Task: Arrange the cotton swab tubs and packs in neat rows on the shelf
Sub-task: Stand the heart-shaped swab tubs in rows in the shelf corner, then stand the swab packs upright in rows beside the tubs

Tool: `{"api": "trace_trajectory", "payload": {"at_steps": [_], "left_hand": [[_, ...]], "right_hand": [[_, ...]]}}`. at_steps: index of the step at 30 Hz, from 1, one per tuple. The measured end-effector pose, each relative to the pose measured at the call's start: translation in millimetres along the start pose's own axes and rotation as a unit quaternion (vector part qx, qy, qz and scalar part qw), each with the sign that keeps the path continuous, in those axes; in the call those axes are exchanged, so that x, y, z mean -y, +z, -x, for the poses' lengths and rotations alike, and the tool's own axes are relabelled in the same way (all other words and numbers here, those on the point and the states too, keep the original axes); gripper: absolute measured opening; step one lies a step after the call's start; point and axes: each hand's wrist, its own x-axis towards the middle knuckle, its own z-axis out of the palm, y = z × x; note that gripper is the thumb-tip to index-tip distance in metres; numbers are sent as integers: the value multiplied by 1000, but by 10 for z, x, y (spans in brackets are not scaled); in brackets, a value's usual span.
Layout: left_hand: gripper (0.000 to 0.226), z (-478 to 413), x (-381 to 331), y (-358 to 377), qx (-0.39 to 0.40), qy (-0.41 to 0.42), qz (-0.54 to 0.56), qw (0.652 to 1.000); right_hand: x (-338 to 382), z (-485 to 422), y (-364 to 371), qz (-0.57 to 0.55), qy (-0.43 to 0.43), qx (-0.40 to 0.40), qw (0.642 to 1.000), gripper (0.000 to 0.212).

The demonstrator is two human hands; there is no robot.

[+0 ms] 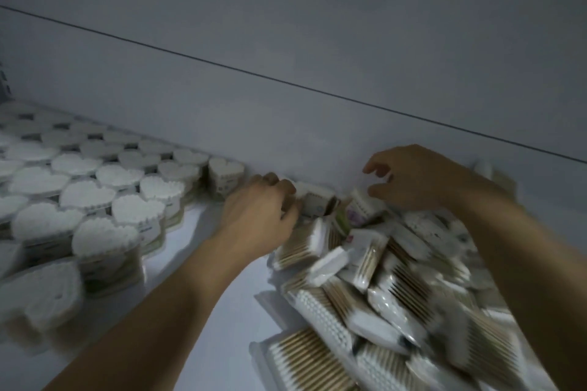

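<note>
Heart-shaped tubs (85, 194) were already ranked in rows at nine o'clock; packs (381, 295) were left heaped at five o'clock. A loose tub (317, 200) at centre was gripped by the left hand (260, 213); the right hand (416, 178) was held loosely curled, empty.

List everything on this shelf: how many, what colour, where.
Heart-shaped tubs: many, white tops, rows on the left.
Tipped tub: one, white, centre rear.
Flat packs: loose pile, white and tan, right.
Green-labelled pack: one, at the pile's far end.
Shelf: one, white, bare strip in the middle.
Back wall: one, grey-white, dark seam across.
Left hand: one, grips the tipped tub.
Right hand: one, loosely curled above the pile, holds nothing.
</note>
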Motion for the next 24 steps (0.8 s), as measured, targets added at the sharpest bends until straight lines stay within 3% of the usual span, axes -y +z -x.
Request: {"api": "trace_trajectory", "payload": {"at_steps": [3,6,12,15,18,21,24], "left_hand": [[42,13,-89,97,29,39,52,997],[49,101,-130,138,80,67,134,985],[36,201,-188,178,111,75,196,971],[48,175,-155,137,68,50,173,981],[56,131,-134,65,-24,25,172,984],[67,110,-115,-12,-81,-3,198,977],[83,127,-110,-79,-89,-18,226,970]], "right_hand": [[-96,47,157,-8,40,17,999,57],[-16,-30,364,8,28,42,999,70],[19,-123,286,20,44,28,998,58],[21,-17,14,-35,56,-66,996,55],[88,75,-250,-151,52,-176,971,69],[237,149,-308,-259,37,-186,947,71],[416,178,-202,-289,18,-163,943,63]]}}
